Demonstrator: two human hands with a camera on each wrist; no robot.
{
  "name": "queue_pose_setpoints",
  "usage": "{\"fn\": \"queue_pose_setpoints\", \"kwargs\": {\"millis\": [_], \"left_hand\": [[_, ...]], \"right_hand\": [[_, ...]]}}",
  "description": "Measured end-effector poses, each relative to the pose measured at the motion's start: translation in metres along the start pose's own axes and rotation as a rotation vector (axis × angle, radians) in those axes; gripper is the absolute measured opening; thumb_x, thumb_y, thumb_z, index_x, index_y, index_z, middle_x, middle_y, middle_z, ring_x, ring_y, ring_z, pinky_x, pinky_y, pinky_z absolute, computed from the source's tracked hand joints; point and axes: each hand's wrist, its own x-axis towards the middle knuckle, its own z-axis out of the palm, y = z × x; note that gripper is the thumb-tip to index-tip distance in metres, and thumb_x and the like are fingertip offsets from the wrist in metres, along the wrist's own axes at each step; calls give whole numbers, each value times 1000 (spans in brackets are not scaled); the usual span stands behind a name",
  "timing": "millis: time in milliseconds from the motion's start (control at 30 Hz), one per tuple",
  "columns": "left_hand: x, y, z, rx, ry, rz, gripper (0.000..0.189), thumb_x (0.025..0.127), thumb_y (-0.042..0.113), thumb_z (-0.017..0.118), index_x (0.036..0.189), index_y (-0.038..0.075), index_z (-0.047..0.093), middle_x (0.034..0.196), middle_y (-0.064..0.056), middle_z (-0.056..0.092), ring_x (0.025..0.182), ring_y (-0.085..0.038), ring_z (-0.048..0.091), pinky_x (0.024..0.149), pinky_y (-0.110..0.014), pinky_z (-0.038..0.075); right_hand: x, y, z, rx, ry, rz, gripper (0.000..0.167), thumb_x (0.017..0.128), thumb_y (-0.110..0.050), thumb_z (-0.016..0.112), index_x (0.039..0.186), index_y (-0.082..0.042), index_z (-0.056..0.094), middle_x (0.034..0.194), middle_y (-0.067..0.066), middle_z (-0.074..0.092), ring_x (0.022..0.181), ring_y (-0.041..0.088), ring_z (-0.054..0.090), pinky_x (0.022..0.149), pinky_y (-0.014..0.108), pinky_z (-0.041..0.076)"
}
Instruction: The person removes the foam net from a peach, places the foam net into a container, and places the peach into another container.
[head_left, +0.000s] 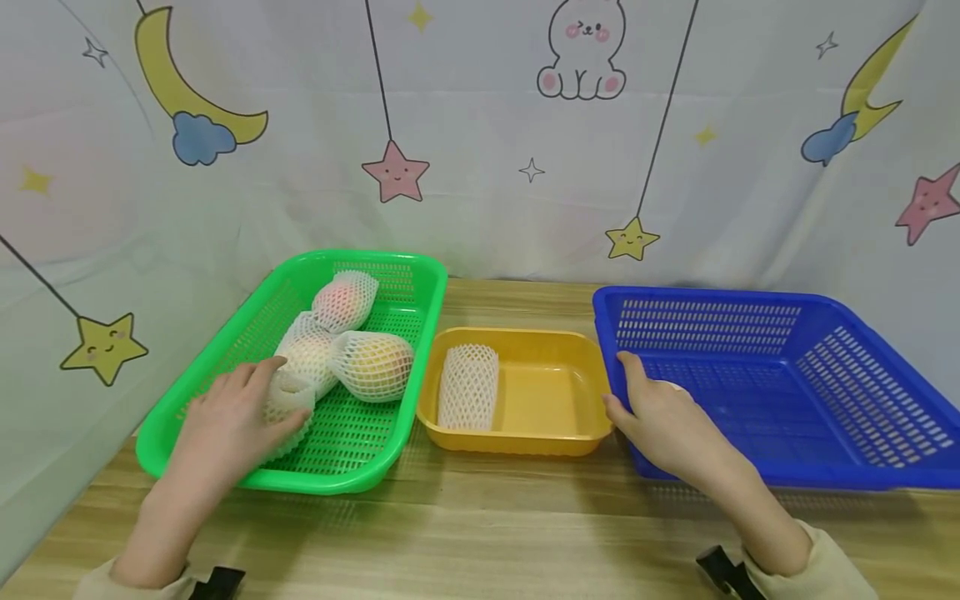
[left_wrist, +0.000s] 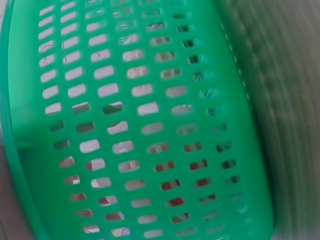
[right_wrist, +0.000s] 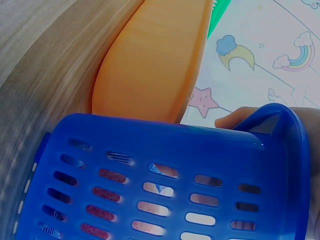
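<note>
My left hand [head_left: 228, 421] reaches over the near left rim of the green basket [head_left: 360, 475]. Its thumb and fingers curl around a fruit in a white foam net [head_left: 291, 396], mostly hidden by the hand. Beyond it lie several more netted round fruits, among them a yellowish one [head_left: 375, 367] and a reddish one [head_left: 345, 300]. In the left wrist view the slotted wall of that basket [left_wrist: 115, 125] fills most of the frame. My right hand [head_left: 671, 421] grips the left rim of the blue basket [head_left: 735, 475], with a fingertip [right_wrist: 232, 118] showing past the rim in the right wrist view.
Between the baskets stands a yellow tray [head_left: 547, 383] with a white foam net sleeve [head_left: 468, 387] at its left side. All three containers sit on a wood-grain table [head_left: 480, 525]. A patterned white curtain [head_left: 480, 225] hangs right behind them.
</note>
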Motion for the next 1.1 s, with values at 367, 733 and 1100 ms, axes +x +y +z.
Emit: {"fn": "queue_pose_setpoints", "kwargs": {"millis": [367, 733, 1100], "left_hand": [[4, -13, -2, -46, -102, -24, 78, 79, 38, 74, 130, -12, 42, 120, -36, 50, 106, -53, 47, 79, -66, 41], [4, -17, -2, -53, -192, -82, 83, 76, 43, 74, 130, -11, 41, 115, -34, 48, 95, -49, 51, 65, -53, 44], [8, -22, -3, -58, -313, -138, 93, 74, 46, 76, 134, -9, 31, 111, -38, 43, 84, -45, 54, 56, -47, 43]], "right_hand": [[0, 0, 0, -6, 12, -17, 64, 99, -31, 47, 146, 5, 21, 60, 1, 49, 59, 17, 49, 59, 35, 45], [1, 1, 1, -10, 7, 3, 64, 99, -32, 46, 146, 4, 21, 60, 2, 49, 60, 18, 51, 60, 37, 47], [1, 0, 1, -6, 4, 13, 65, 99, -33, 46, 147, 4, 21, 56, 1, 47, 56, 17, 47, 57, 33, 43]]}}
